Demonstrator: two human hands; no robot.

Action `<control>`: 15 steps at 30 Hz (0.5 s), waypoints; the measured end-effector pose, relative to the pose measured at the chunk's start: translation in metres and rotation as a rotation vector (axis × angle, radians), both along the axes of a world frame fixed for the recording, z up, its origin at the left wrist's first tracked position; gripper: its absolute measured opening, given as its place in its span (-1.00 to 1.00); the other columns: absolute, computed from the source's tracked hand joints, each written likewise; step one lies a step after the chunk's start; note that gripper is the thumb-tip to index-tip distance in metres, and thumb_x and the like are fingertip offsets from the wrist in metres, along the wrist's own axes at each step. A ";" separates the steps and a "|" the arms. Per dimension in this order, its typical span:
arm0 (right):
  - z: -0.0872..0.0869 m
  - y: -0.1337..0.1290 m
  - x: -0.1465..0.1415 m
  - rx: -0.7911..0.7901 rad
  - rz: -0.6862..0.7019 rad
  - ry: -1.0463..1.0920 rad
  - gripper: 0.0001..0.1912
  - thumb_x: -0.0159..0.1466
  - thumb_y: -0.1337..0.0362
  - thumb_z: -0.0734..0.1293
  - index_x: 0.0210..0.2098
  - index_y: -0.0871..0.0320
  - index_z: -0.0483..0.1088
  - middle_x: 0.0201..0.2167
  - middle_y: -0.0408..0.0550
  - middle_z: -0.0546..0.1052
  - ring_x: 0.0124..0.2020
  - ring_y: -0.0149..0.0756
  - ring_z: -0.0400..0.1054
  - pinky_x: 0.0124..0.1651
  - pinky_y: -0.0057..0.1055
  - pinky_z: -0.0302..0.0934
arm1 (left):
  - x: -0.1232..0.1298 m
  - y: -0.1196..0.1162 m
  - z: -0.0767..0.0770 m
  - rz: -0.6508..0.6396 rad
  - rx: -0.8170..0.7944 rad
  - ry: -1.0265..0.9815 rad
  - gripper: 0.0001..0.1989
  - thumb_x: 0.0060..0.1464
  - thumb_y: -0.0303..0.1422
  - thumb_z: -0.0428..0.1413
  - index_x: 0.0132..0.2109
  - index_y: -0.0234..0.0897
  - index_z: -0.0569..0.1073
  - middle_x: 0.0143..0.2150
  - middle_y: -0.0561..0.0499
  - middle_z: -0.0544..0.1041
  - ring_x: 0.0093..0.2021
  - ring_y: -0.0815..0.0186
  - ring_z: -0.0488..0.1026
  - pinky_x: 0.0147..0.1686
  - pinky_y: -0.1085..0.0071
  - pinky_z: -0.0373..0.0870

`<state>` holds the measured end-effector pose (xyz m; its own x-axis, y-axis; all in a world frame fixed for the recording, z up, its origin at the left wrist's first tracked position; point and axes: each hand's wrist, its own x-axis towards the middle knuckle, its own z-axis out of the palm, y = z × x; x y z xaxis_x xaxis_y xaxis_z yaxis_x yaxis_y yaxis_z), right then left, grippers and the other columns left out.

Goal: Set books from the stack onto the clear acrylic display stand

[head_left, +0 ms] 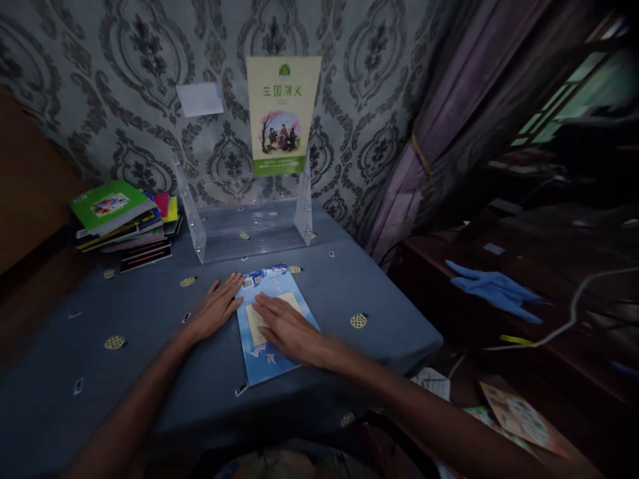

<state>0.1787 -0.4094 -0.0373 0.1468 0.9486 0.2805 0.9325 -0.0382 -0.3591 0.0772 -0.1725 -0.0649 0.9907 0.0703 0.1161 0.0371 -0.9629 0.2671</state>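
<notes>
A blue book (277, 369) with a pale yellow panel and a barcode near its far edge lies closed on the blue tablecloth. Across the panel rests my right hand (289, 326), flat with fingers stretched out. My left hand (219, 309) lies beside the book, its fingertips at the left edge, fingers extended. Neither hand grips anything. Behind the book stands a clear acrylic rack (244, 243).
A pile of books (117, 213) sits at the table's back left. On the patterned wall hang a Chinese-titled poster (284, 120) and a white card (200, 100). Right of the table are a purple curtain (424, 146), blue gloves (494, 289), a pale cable (574, 309) and lower papers (522, 412).
</notes>
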 end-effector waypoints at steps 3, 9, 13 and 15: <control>-0.006 0.051 0.006 -0.096 -0.022 -0.008 -0.40 0.44 0.24 0.14 0.37 0.47 0.08 0.41 0.39 0.13 0.46 0.00 -0.04 0.44 -0.02 -0.01 | 0.001 0.001 -0.003 -0.003 0.007 -0.027 -0.39 0.43 -0.05 -0.33 0.45 -0.22 0.09 0.48 -0.10 0.08 0.49 0.21 -0.04 0.41 0.06 -0.06; -0.031 0.075 0.035 -0.029 -0.062 -0.085 -0.38 0.45 0.10 0.13 0.37 0.36 0.12 0.37 0.34 0.22 0.42 0.02 0.06 0.40 0.08 0.05 | 0.004 0.000 -0.002 -0.007 -0.049 -0.001 -0.42 0.43 -0.09 -0.27 0.46 -0.21 0.06 0.49 -0.12 0.04 0.50 0.23 -0.08 0.43 0.06 -0.12; -0.049 0.056 0.066 0.009 -0.138 -0.161 -0.43 0.44 0.07 0.10 0.31 0.25 0.27 0.32 0.24 0.34 0.36 0.03 0.20 0.36 0.08 0.12 | 0.004 -0.010 0.011 0.024 -0.086 0.098 -0.44 0.44 -0.17 -0.23 0.46 -0.23 0.04 0.51 -0.10 -0.03 0.51 0.25 -0.15 0.43 0.04 -0.19; -0.060 0.046 0.086 0.043 -0.193 -0.175 -0.41 0.43 0.02 0.07 0.28 0.24 0.31 0.29 0.22 0.37 0.32 0.03 0.25 0.35 0.08 0.14 | 0.004 -0.012 0.016 0.034 -0.098 0.129 -0.43 0.43 -0.18 -0.22 0.46 -0.31 0.02 0.51 -0.14 -0.03 0.52 0.25 -0.16 0.43 0.04 -0.21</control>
